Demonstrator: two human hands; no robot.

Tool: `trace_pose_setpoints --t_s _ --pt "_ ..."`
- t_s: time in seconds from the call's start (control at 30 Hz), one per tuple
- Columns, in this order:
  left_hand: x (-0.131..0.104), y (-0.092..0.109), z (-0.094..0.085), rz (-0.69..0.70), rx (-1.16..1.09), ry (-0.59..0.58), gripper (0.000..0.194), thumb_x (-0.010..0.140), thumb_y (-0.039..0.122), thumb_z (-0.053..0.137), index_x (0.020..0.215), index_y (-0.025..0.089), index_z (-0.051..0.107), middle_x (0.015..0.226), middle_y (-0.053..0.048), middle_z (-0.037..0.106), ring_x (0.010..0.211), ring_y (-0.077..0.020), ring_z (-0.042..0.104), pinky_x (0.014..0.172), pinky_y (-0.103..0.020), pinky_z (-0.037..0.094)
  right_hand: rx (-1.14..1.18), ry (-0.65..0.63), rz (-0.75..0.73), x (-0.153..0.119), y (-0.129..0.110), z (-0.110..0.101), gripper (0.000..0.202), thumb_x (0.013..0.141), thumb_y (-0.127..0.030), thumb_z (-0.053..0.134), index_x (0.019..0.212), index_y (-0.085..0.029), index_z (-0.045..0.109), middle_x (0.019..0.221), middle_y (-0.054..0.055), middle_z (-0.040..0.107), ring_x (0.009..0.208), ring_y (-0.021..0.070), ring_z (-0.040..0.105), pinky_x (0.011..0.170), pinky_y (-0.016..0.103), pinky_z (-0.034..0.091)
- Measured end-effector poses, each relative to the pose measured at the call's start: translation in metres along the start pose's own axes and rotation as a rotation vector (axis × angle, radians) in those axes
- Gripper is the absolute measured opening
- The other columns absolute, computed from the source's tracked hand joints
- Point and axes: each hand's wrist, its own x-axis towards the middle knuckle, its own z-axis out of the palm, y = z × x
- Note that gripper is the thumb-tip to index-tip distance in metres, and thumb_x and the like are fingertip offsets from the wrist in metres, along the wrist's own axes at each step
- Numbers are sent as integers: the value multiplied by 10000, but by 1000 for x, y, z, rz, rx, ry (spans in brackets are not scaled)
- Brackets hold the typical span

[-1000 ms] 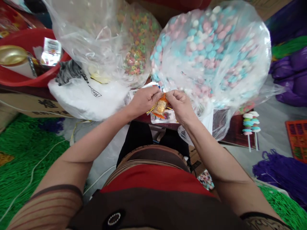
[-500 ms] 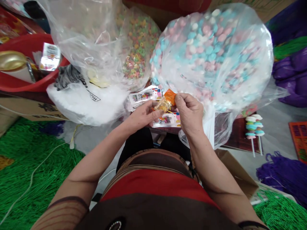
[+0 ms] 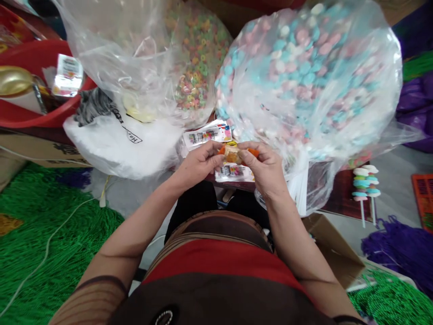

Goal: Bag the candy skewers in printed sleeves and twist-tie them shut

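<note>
Between my two hands is a small orange candy packet [image 3: 232,154] with a clear middle and something pale golden inside. My left hand [image 3: 204,163] pinches its left end, and my right hand [image 3: 265,166] grips the right end with thumb and fingers. Parts of the packet are hidden behind my fingertips. Just beyond the left hand lies a stack of printed white packets [image 3: 208,134]. Another printed packet [image 3: 233,172] rests on the table edge under the candy packet.
A big clear bag of pink, blue and white candies [image 3: 304,76] stands right, a bag of ring candies [image 3: 196,67] beside it. A white bag [image 3: 125,146] and red basin [image 3: 50,113] are left. Two candy skewers [image 3: 365,185] stand at the right corner.
My right hand has shifted its grip closer to my left, so the packet now lies level between both hands rather than tilted up. The view has shifted slightly.
</note>
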Motion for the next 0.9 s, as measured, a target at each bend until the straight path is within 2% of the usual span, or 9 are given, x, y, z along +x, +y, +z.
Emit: trace_pose_setpoints --t_s 0.07,0.13,0.27,0.33,0.4,0.47,0.63,0.77,0.9 --pt "2 -6 3 -6 -113 51 327 929 511 633 978 204 535 727 32 615 593 -95 545 566 -228 438 27 36 7 -3 5 3 348 787 -539 823 972 -251 764 962 10 779 839 163 727 815 336 619" --pt "3 -11 5 9 -87 111 314 949 503 608 896 212 503 691 38 596 577 -93 537 562 -227 436 38 18 13 -6 7 4 360 781 -544 828 993 -261 765 1007 15 786 897 177 736 836 345 624" --pt "3 -12 7 157 373 192 204 991 370 552 868 209 522 741 7 637 679 -129 590 664 -263 459 -10 -95 36 -11 3 1 380 805 -513 817 1102 -281 764 1068 20 789 948 177 735 860 342 619" --pt "3 -9 8 249 632 183 141 989 308 535 897 203 552 815 -24 679 748 -159 624 707 -287 461 -56 -109 35 -11 2 -1 382 813 -504 809 1119 -280 766 1050 21 790 922 172 731 842 335 615" --pt "3 -6 10 313 739 140 126 988 279 514 912 195 568 850 -43 695 778 -173 641 718 -294 463 -91 -78 19 -11 4 -1 324 831 -492 792 1072 -276 780 1011 16 789 870 162 724 807 324 611" --pt "3 -4 12 326 662 99 138 998 274 489 928 190 573 834 -32 694 759 -156 637 702 -273 465 -95 -18 -1 -12 8 1 254 841 -475 784 996 -274 787 951 3 785 808 149 712 770 310 605" --pt "1 -4 15 223 375 81 171 979 341 546 987 181 604 902 -12 720 781 -124 626 707 -235 479 -23 116 -20 -14 21 9 233 821 -487 791 885 -264 768 826 -24 760 722 137 684 729 300 591" --pt "1 -5 14 201 376 96 102 930 237 558 921 181 643 869 -4 720 803 -134 628 749 -250 485 -66 90 -31 -15 20 10 198 859 -449 743 911 -262 782 871 -8 785 775 158 713 772 327 594" --pt "2 -1 12 202 446 84 106 904 201 550 865 179 646 809 0 704 757 -131 611 717 -250 466 -295 4 -195 -14 6 6 128 898 -326 686 925 -257 791 934 13 802 872 179 735 860 355 583"
